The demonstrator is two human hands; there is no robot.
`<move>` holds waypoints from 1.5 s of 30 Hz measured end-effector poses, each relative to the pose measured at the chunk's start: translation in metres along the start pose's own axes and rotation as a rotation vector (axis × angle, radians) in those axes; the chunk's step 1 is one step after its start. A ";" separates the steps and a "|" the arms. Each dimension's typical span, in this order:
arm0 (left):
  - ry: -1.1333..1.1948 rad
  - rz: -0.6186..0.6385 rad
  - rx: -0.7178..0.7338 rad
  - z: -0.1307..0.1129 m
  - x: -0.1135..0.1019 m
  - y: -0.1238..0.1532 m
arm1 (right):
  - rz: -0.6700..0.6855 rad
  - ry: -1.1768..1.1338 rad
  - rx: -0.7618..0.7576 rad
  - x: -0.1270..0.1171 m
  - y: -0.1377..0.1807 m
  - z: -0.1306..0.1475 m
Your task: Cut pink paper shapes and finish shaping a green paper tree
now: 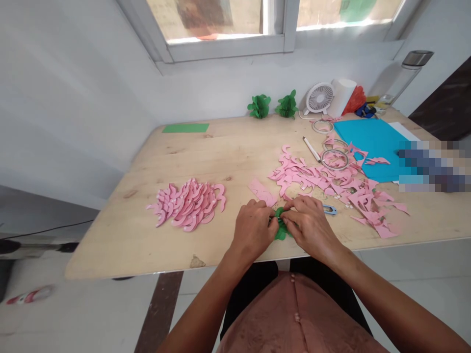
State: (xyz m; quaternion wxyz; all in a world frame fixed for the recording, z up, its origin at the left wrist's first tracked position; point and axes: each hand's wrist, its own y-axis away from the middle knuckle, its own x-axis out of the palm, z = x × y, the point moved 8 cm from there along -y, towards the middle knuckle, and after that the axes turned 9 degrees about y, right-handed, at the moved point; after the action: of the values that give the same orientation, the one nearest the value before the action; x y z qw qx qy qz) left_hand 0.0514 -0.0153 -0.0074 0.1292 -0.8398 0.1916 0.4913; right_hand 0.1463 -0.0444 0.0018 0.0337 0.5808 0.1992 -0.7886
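Note:
A green paper piece with rounded lobes is pinched between my two hands near the front edge of the table. My left hand grips it from the left, fingers curled. On the other side my right hand closes its thumb and fingertips on it; the fingers partly cover the paper. Just beyond my hands lies a pink paper strip. A light blue cutter rests beside my right hand, partly hidden by it.
Curved pink cutouts form a pile at left; pink scraps spread at right among tape rolls and a pen. Green paper shapes, a small fan and a glass bottle stand behind. Blue sheets lie right.

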 end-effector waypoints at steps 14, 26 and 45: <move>-0.025 0.075 -0.042 0.003 0.008 -0.004 | 0.020 0.003 0.001 0.002 0.001 0.000; -0.048 0.040 -0.045 0.000 0.009 -0.003 | 0.007 -0.003 -0.009 0.002 0.003 0.001; 0.042 -0.006 -0.057 0.003 0.003 0.003 | -0.054 -0.003 0.026 -0.006 0.005 -0.006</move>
State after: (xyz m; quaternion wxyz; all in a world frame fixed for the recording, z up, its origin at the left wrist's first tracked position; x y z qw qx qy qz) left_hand 0.0496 -0.0171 -0.0118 0.1030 -0.8538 0.1776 0.4784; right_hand 0.1549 -0.0484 0.0050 0.0052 0.5745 0.2045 -0.7925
